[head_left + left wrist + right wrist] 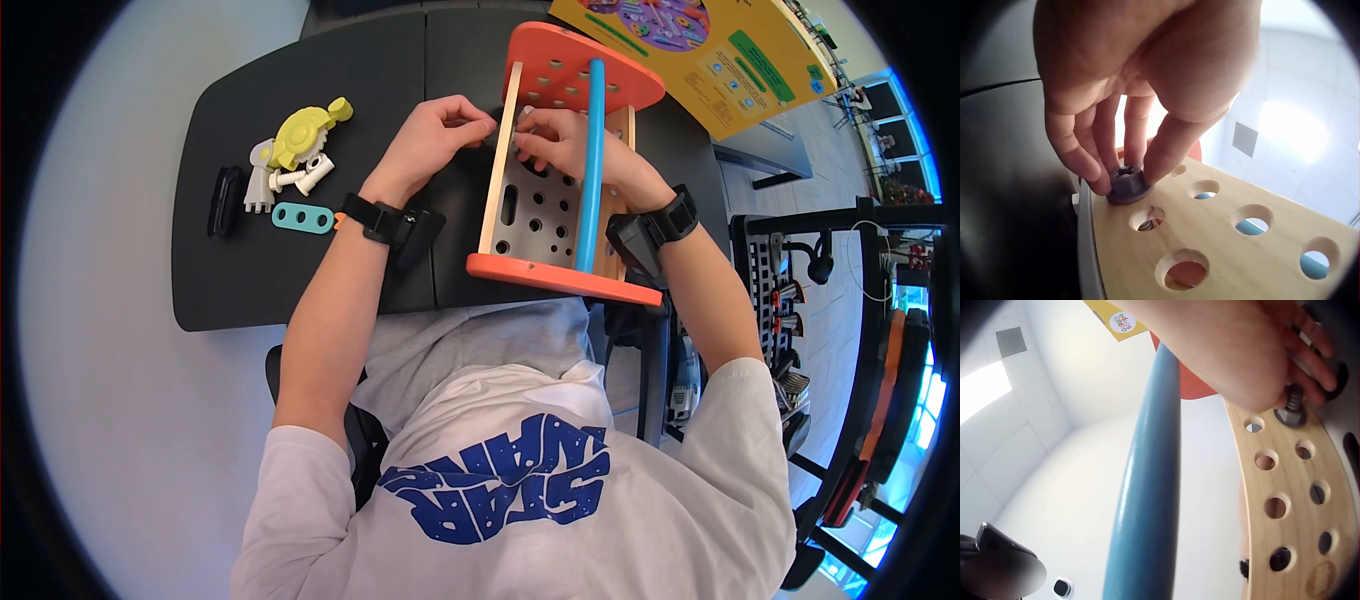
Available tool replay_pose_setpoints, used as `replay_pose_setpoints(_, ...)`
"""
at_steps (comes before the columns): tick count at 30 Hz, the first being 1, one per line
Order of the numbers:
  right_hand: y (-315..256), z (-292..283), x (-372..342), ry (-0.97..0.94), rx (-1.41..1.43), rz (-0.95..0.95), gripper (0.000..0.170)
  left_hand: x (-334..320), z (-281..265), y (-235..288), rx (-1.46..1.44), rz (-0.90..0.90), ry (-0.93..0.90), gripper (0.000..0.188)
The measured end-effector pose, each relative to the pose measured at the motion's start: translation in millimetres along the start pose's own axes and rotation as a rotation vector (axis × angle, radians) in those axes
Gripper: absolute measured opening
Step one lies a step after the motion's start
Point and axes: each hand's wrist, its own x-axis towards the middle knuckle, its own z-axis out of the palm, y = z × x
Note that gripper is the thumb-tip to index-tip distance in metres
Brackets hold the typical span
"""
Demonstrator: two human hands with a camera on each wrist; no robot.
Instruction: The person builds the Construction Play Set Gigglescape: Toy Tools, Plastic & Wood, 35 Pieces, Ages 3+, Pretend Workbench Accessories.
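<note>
An orange-ended toy toolbox [565, 283] with light wooden sides and a blue rod handle [592, 165] stands before me. My left hand [432, 143] is outside its left side panel. There, thumb and fingers pinch the grey hexagonal head of a toy bolt [1127, 185] against the wood. My right hand [572, 146] reaches inside, under the handle. In the right wrist view, the threaded end of the bolt [1295, 397] sticks through the panel [1291, 469] with a grey nut [1291, 417] around it. The right thumb and fingers close round this threaded end, partly hidden by the palm.
Left on the black table [380, 60] lie a yellow-green toy piece [300, 138], a white screw [292, 180], a teal strip with holes [303, 217] and a black case [226, 202]. A yellow box [745, 75] stands at the back right.
</note>
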Motion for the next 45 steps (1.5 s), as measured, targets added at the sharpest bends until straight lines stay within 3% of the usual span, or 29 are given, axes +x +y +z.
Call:
replay_pose_setpoints(4,-7,-2,-3,-0.048,-0.154,0.008,0.037,2,0,-4,0.041,0.032,-0.001,0.013)
replay_pose_setpoints(7,-3,0,0,-0.037,-0.118,0.007,0.037,0,1,1,-0.009,-0.044,0.015,0.016)
replay_pose_setpoints(9,0,2,0,-0.013,-0.076,0.008,0.037,-1,2,12,0.063,-0.271,-0.027,0.02)
replay_pose_setpoints(10,-1,3,0,0.011,-0.033,0.008,0.037,-1,2,11,0.063,-0.271,-0.026,0.02)
replay_pose_setpoints(16,-3,3,-1,0.028,0.02,0.01,0.036,-3,-2,4,0.027,-0.147,-0.14,0.029)
replay_pose_setpoints(22,-4,1,0,-0.045,-0.092,-0.002,0.036,-2,0,3,-0.085,-0.101,-0.074,0.029)
replay_pose_setpoints(35,-3,-2,0,-0.054,-0.048,0.057,0.033,-8,10,4,0.058,-0.017,0.043,0.021)
replay_pose_setpoints(37,2,-8,3,0.035,-0.184,-0.038,0.033,-13,11,13,0.15,-0.032,0.079,0.021)
replay_pose_setpoints(39,1,-18,-8,0.104,-0.311,-0.148,0.032,-24,10,24,0.413,0.083,0.149,0.023)
replay_pose_setpoints(41,3,-24,-22,0.171,-0.434,-0.253,0.032,-39,8,38,0.342,0.084,0.146,0.022)
replay_pose_setpoints(43,12,-31,-33,0.324,-0.674,-0.372,0.031,-54,1,56,0.389,0.249,-0.014,0.024)
replay_pose_setpoints(45,5,-42,-37,0.386,-0.654,-0.411,0.026,-66,-8,70,0.393,0.332,-0.282,0.046)
